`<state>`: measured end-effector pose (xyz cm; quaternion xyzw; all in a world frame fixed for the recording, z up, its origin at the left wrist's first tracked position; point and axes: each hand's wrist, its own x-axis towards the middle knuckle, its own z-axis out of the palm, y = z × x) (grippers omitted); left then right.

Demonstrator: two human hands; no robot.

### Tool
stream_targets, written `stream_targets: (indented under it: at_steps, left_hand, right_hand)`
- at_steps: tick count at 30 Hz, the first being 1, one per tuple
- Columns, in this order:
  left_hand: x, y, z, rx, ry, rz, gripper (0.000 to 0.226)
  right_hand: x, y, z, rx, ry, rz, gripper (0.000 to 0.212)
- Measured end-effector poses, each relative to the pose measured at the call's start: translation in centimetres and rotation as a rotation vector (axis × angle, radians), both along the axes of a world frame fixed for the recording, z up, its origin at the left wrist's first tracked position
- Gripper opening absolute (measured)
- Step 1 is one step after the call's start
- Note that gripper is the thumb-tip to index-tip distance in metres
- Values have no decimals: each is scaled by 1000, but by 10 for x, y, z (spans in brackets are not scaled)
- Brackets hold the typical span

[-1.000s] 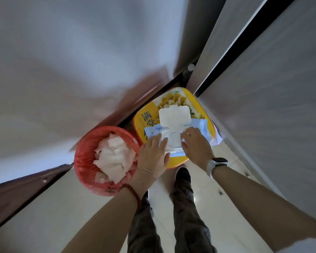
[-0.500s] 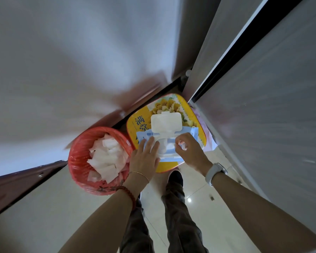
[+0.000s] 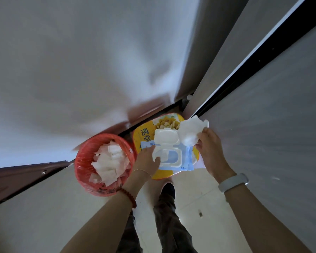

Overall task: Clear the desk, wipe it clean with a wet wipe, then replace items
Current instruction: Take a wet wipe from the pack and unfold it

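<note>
A blue wet-wipe pack with its white flip lid standing open lies on a yellow box on the floor. My left hand presses flat on the pack's left side, fingers straight. My right hand pinches a crumpled white wet wipe, lifted above the pack's right end. A further wipe shows in the pack's opening.
A red mesh waste bin full of used white wipes stands left of the box. Grey cabinet doors rise on the right, a white wall and dark baseboard at left. My legs and a dark shoe are on the pale tile floor.
My right hand has pulled a wipe out of the pack and lifted it up to the right. My left hand stayed pressed on the pack.
</note>
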<state>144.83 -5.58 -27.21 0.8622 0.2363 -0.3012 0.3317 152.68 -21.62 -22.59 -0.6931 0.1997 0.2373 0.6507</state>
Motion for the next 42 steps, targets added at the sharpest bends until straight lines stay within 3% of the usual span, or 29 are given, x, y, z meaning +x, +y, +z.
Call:
stream_targets:
  at_steps: [4,11,14,17,22,29,33,35,38,40,42]
  left_hand:
    - [8,17,106,-470,-115,660,18]
    - [-77,76,288,-946,-302,993,20]
    - [-146,105,335,-812,-540,1078,14]
    - [-234,124,379,-529,-803,1111,11]
    - [-406,130,421,-194,-1050,1216,14]
    - [-655,104,420,-197,-1244,1680,14]
    - [-756,88,408,-30,-1242,1976,11]
    - [-793,82,401,-14,-1248,2096,7]
    - [-840,77,394,-134,-1343,2127,19]
    - [-862,77,389,-151,-1356,2117,34]
    - [-883,85,383,-35,-1289,2147,46]
  right_hand:
    - [-8,28,77,31,-103,191,8]
    - [-77,106,225,247,-315,567,3]
    - [-130,145,273,277,-428,692,5]
    - [-200,179,307,347,-454,856,14]
    - [-351,226,339,358,-533,1091,20]
    - [-576,262,355,476,-664,1469,24]
    - [-679,274,353,568,-557,1787,13]
    - [-723,279,346,528,-537,1977,19]
    - [-774,292,335,460,-521,2081,34]
    - [-801,308,327,461,-569,2046,26]
    - [-825,331,318,425,-674,2056,10]
